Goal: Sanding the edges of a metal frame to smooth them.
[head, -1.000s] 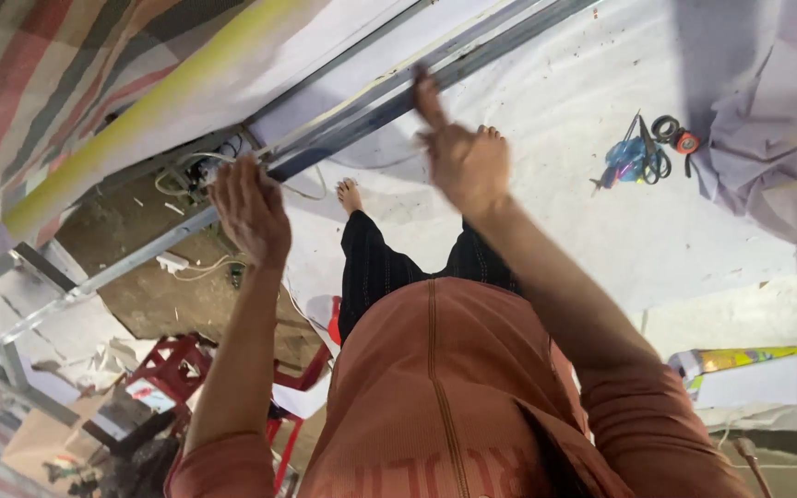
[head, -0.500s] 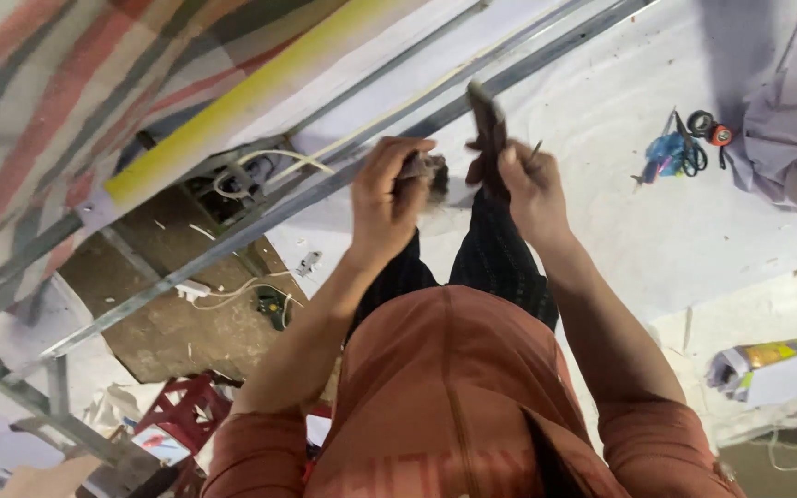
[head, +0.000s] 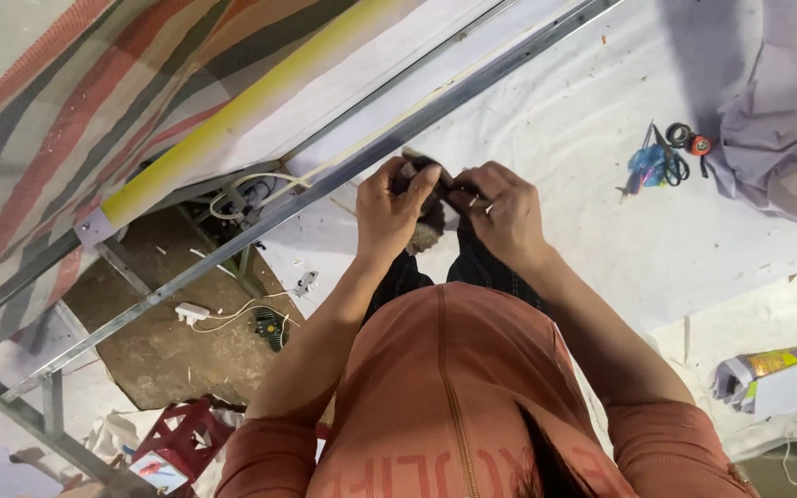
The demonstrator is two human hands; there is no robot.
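Here the left hand (head: 391,207) and right hand (head: 500,207) pinch a dark object (head: 428,184) beside the metal rail (head: 343,180)

Above the hands: a grey metal rail (head: 325,184) runs slantwise just beyond the left hand (head: 389,214) and right hand (head: 502,210), barring the way upward.
Behind the rail: a yellow tube (head: 251,100) and striped tarp (head: 57,101) close off that side.
Left of the hands: a coiled white cable (head: 242,189) hangs at the rail.
Right of the hands: bare white sheet (head: 583,221), open as far as the scissors (head: 661,159) and tape rolls (head: 689,140).
Far right: crumpled grey cloth (head: 777,129).
Below: the person's own legs and torso.
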